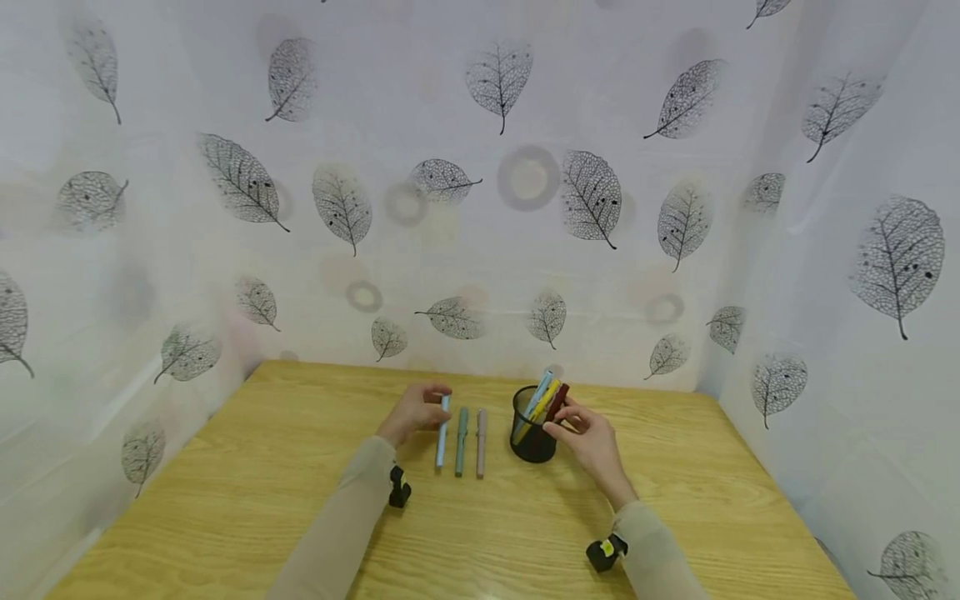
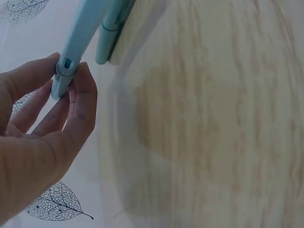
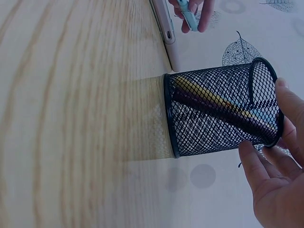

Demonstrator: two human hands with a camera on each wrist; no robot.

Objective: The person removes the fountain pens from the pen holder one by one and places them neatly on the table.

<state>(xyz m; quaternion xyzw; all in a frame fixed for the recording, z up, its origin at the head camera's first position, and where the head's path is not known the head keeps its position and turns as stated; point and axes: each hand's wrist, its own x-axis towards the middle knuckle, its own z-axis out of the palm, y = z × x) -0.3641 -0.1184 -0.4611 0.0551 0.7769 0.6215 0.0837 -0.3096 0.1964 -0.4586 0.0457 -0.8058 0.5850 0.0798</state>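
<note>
My left hand (image 1: pixel 416 414) pinches the far end of a light blue pen (image 1: pixel 442 442) between thumb and fingertips. In the left wrist view, that pen (image 2: pixel 85 28) has a small slot near the pinched end. Beside it on the table lie a green pen (image 1: pixel 461 443) and a pale pink pen (image 1: pixel 481 446), roughly parallel. My right hand (image 1: pixel 592 442) holds the black mesh pen holder (image 1: pixel 533 446) near its rim, thumb and fingers on different sides. Light blue, yellow and dark red pens (image 1: pixel 557 403) lean inside the upright holder.
The wooden table (image 1: pixel 480 550) reaches back to a white curtain (image 1: pixel 465 250) printed with dark leaves, which also runs along both sides. Each wrist carries a small black camera (image 1: pixel 606 552).
</note>
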